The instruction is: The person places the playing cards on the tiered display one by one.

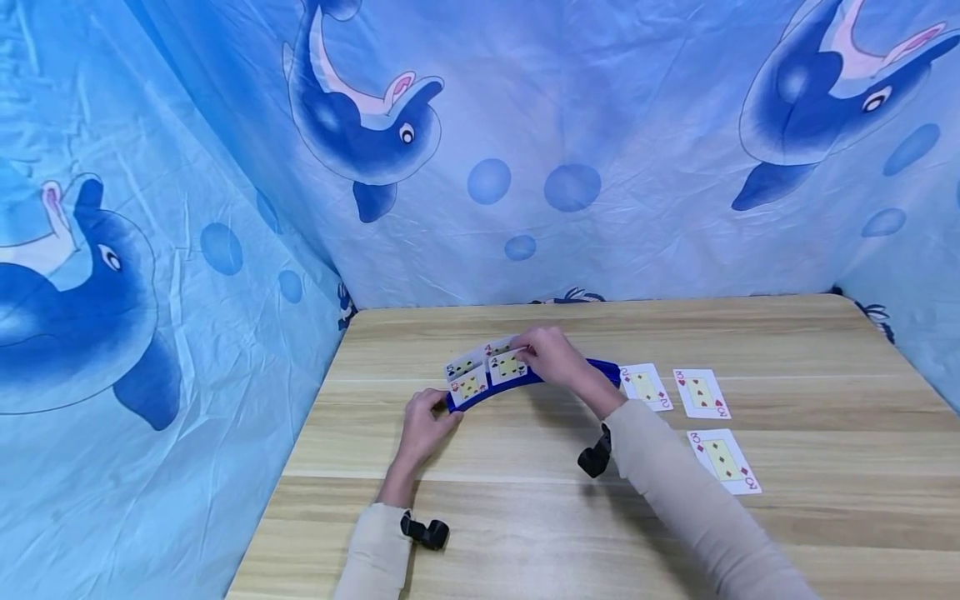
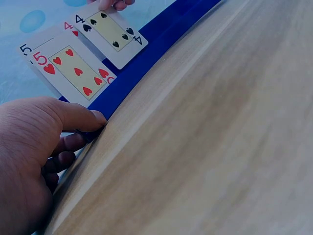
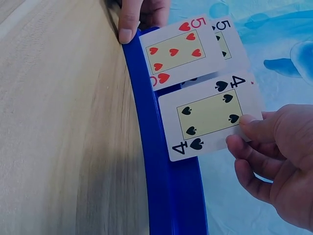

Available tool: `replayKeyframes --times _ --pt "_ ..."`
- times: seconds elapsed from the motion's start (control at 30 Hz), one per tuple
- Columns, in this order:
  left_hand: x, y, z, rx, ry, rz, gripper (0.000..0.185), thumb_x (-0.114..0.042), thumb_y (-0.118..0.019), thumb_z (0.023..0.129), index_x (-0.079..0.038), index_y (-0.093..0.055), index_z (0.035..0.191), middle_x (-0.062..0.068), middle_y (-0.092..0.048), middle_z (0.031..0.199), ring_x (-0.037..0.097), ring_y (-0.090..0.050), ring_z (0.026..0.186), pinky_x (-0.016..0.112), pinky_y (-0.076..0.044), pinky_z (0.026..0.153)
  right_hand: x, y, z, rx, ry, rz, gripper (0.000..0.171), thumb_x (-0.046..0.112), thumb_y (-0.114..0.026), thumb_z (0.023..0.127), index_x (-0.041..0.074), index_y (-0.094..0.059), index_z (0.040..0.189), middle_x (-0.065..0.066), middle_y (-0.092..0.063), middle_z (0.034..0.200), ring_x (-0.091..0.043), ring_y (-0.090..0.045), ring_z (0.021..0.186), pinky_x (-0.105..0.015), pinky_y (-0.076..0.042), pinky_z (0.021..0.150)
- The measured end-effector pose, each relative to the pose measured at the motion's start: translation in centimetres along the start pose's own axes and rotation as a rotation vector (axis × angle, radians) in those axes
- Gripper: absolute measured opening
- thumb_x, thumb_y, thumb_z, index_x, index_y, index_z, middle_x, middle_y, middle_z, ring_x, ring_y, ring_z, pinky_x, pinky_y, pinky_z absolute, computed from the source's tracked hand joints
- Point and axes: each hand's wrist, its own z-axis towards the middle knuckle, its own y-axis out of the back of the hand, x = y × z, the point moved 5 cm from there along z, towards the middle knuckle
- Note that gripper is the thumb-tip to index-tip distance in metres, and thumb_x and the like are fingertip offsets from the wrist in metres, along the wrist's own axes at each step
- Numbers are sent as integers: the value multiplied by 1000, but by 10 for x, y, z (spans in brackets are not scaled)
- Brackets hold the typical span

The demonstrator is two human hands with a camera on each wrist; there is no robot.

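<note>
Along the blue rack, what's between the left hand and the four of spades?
In the left wrist view, the five of hearts, a black five behind it, stands on the blue rack between the left hand and the four of spades.

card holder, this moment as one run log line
left hand: grips card holder end | right hand: pinches four of spades | in holder: five of hearts, black five behind | table: three cards right of holder

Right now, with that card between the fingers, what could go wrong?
The four of spades, pinched in the right hand, might knock the red four behind it or the five of hearts beside it. If the left hand loosens on the blue holder, the holder could shift.
</note>
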Motion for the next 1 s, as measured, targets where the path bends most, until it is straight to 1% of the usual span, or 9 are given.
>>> replayKeyframes --times 0.13,0.3,0.4,0.53,0.63,0.7,0.8,1.0 --pt "1 0 1 0 4 -3 32 -11 -80 79 -2 -73 109 11 -71 104 23 -57 98 38 -45 91 1 -3 0 -4 10 -15 13 5 -66 94 6 -78 100 -12 -76 96 -22 -71 86 -33 -59 74" --pt "1 0 0 -7 -5 0 32 -11 -80 78 -1 -73 108 11 -71 103 23 -57 97 39 -45 90 0 -8 0 1 3 -26 12 5 -67 93 7 -78 98 -10 -76 97 -21 -71 87 -32 -58 74" --pt "0 0 1 -11 -12 4 31 -10 -81 78 -1 -74 107 11 -71 102 24 -57 97 40 -45 91 -1 -11 0 19 -16 -31 13 5 -66 94 7 -78 100 -11 -76 100 -21 -72 89 -31 -59 74" --pt "1 -1 1 -1 8 -4 33 -11 -81 78 -2 -73 108 11 -71 104 25 -57 99 42 -45 93 -3 -11 -1 49 -51 -24 16 6 -65 95 7 -77 106 -12 -76 105 -21 -72 92 -32 -59 76" --pt "1 -1 1 7 25 -10 34 -12 -80 79 -2 -73 110 11 -71 107 25 -57 101 43 -45 95 -3 -8 -1 61 -56 -24 18 7 -65 95 8 -76 109 -11 -76 107 -22 -73 96 -34 -60 80" --pt "1 -1 0 9 32 -16 34 -12 -80 79 -2 -73 111 11 -71 107 25 -57 102 44 -45 96 -2 -4 -2 61 -54 -26 18 7 -65 95 9 -76 109 -11 -77 107 -22 -73 96 -35 -60 81" --pt "0 -1 0 11 37 -25 35 -11 -80 79 -2 -73 112 11 -70 107 25 -56 102 44 -45 96 1 7 -3 38 -41 -32 17 8 -66 95 7 -76 109 -11 -77 105 -23 -74 94 -35 -60 81" --pt "0 -1 0 10 27 -18 34 -11 -79 79 -2 -73 111 10 -70 107 24 -56 101 44 -45 95 10 42 -10 -39 -9 -50 18 9 -67 94 3 -75 110 -15 -77 106 -25 -74 89 -36 -60 78"
